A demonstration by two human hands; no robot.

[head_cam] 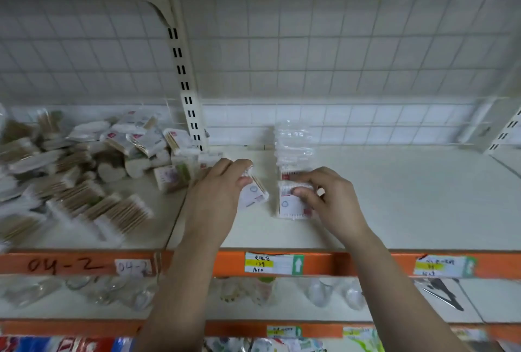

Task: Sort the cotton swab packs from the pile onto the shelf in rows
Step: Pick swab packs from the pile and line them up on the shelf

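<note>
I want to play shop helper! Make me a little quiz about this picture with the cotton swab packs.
1. True or false: the left hand grips a loose pack while the right hand grips the front pack of the row.
2. Where does the pile lie? A: left of the row. B: right of the row. C: on the shelf below.
3. Fill in: the shelf edge is coloured ___.

Key: 1 true; 2 A; 3 orange.
</note>
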